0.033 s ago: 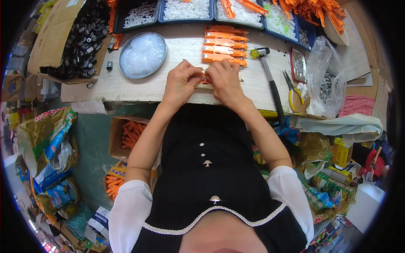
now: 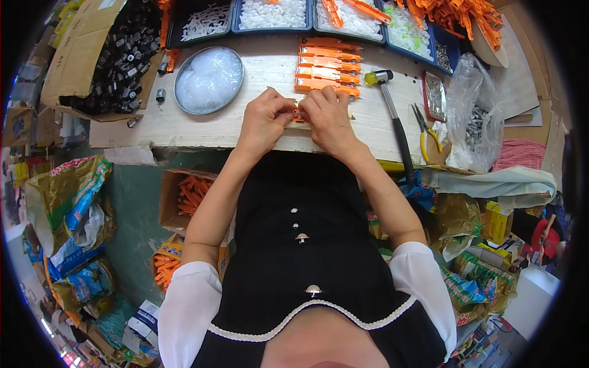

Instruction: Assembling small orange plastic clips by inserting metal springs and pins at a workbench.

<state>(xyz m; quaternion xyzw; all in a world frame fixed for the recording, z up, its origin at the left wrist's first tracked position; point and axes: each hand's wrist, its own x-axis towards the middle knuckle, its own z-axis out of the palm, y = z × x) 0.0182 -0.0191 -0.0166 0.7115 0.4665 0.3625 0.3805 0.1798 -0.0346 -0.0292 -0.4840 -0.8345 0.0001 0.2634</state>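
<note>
Near the front edge of the table, my left hand (image 2: 264, 121) and my right hand (image 2: 331, 121) meet over a small orange plastic part (image 2: 297, 115). The fingertips of the left are pinched at its left side. Bent fingers of the right hand press on it from the other side and cover most of it. Just beyond my hands lies a row of several flat orange plastic pieces (image 2: 328, 72), side by side. A hammer (image 2: 397, 119) with a yellow-and-black head and dark grip lies to the right. Yellow-handled pliers (image 2: 424, 134) rest farther right.
A round metal dish (image 2: 177, 92) of whitish translucent paste stands left, beside a cardboard box (image 2: 70, 67) of black cylindrical parts. Blue trays (image 2: 270, 29) of small white parts line the back. A clear plastic bag (image 2: 475, 92) of metal pieces lies right. Orange parts fill boxes (image 2: 170, 202) below.
</note>
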